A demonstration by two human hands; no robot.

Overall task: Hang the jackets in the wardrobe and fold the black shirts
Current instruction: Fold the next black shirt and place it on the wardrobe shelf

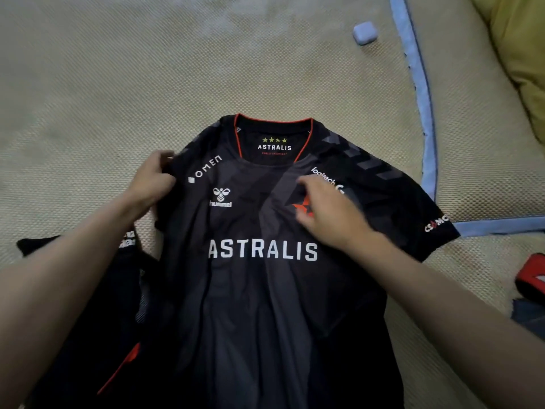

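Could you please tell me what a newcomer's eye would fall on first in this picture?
First, the black shirt with white ASTRALIS lettering and a red-trimmed collar, spread face up across the middle of the woven beige mat. Next, the two bare hands on it: the left hand grips its shoulder edge, the right hand rests on the chest. A small pale blue case lies alone at the mat's far right.

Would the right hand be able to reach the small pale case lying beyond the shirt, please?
Probably yes: the right hand hovers over the black shirt, and only bare mat lies between it and the case.
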